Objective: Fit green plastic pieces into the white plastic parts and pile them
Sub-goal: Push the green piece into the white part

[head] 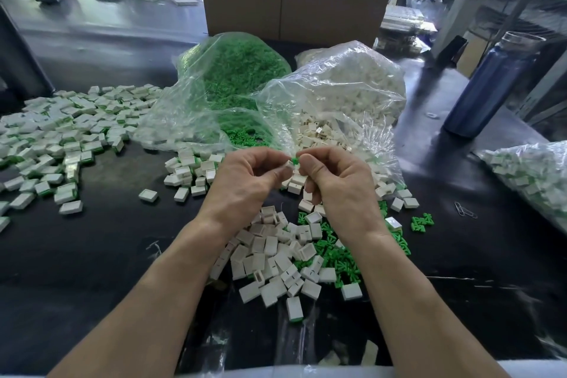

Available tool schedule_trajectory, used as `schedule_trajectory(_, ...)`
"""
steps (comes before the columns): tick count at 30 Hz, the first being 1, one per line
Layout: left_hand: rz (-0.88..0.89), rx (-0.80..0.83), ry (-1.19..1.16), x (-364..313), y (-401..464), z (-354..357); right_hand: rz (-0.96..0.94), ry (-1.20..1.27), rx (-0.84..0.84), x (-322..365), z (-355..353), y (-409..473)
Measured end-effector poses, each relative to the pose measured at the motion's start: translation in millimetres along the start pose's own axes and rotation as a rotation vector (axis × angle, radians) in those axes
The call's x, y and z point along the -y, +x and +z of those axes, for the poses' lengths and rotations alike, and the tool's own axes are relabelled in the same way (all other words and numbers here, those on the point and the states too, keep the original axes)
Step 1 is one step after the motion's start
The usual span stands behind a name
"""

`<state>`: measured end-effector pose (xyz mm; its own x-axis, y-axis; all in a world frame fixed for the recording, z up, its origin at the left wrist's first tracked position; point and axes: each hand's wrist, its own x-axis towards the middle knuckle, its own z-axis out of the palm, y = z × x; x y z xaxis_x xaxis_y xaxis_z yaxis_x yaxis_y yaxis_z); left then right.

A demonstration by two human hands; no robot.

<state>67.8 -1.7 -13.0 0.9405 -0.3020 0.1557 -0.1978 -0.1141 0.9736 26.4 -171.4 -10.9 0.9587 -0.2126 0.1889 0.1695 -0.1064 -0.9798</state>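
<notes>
My left hand point(251, 176) pinches a small white plastic part point(287, 165) at mid-table. My right hand point(334, 176) pinches a green plastic piece point(295, 160) right against that part; its other fingers curl around a further white part point(307, 195). Below my hands lies a loose heap of white parts point(276, 258) beside scattered green pieces point(340, 258). A wide pile of fitted white-and-green parts point(61, 129) spreads across the left of the table.
Two open clear bags stand behind my hands, one of green pieces point(236, 77), one of white parts point(346, 86). Another bag of fitted parts point(530, 175) lies at right. A blue bottle point(487, 86), paper clips point(464, 210) and a cardboard box point(291, 9) are nearby.
</notes>
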Motion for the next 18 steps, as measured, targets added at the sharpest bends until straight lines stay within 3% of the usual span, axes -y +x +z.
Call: schedule_trajectory(18,-0.035,-0.02,0.0,-2.5,-3.0,1.4,-0.024,-0.236,0.02,0.4,0.3,0.3)
